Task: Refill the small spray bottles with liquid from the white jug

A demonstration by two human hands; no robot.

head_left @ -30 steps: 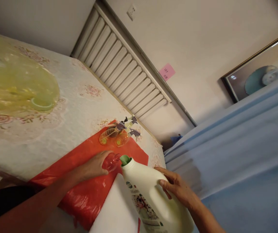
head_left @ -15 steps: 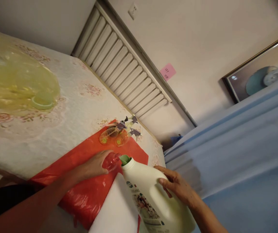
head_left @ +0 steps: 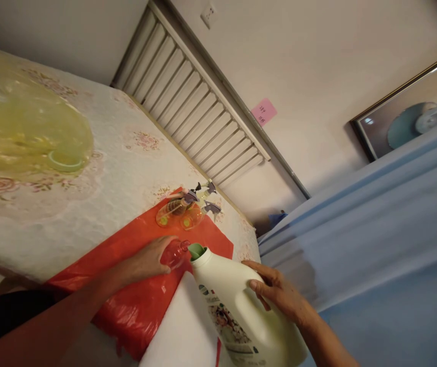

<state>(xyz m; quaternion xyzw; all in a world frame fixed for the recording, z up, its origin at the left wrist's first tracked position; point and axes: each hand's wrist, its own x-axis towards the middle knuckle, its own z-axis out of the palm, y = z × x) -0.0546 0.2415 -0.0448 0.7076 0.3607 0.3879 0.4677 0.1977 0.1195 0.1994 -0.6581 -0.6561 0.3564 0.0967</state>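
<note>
Head cam, so everything's looking down past the forearms. The left hand (head_left: 155,257) has its fingers wrapped around a small clear bottle (head_left: 174,255), which looks reddish over the red plastic sheet (head_left: 134,295). The bottle's tipped over, with its neck right at the green spout (head_left: 196,251) of a big cream jug (head_left: 237,316). Can't really tell if the two mouths actually touch, or if any liquid's running. The right hand (head_left: 277,293) is gripping the jug by its handle, thumb over the near side, and the jug's leaning toward the bottle with its printed label showing.

Just past the left hand there's a little bunch of spray bottles (head_left: 191,216) with grey trigger heads, at the sheet's far end. The sheet's on a floral tablecloth (head_left: 107,199), and way over left sits a see-through yellow bag (head_left: 31,122). Radiator (head_left: 191,102) along the wall behind.
</note>
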